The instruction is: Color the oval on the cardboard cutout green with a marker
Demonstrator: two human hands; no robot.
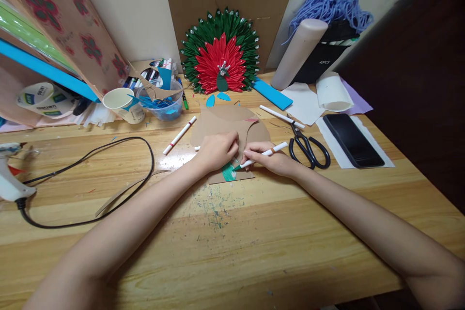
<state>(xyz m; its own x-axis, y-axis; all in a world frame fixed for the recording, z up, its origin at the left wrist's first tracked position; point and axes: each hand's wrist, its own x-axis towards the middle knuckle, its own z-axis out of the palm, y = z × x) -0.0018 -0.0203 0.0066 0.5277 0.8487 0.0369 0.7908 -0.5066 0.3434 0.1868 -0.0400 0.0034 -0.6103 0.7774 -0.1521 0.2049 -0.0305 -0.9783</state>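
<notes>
My right hand [271,157] grips a white marker [267,152] with an orange-brown band. Its green tip touches a green coloured patch [228,172] near the front edge of a brown cardboard piece [214,123]. Beside that patch, my left hand [219,150] rests on the cardboard with its fingers curled in. Whatever its fingertips pinch or press is hidden. A thin dark curved line or strand runs over the cardboard between the hands. Just right of my right hand lie black-handled scissors [308,150].
Capped markers [179,135] [281,116] flank the cardboard. A red and green paper peacock [221,53] stands behind. At left are a glue gun [12,174] with a looping cord, a paper cup [123,105] and a plastic tub [162,106]. A phone [353,140] lies at right.
</notes>
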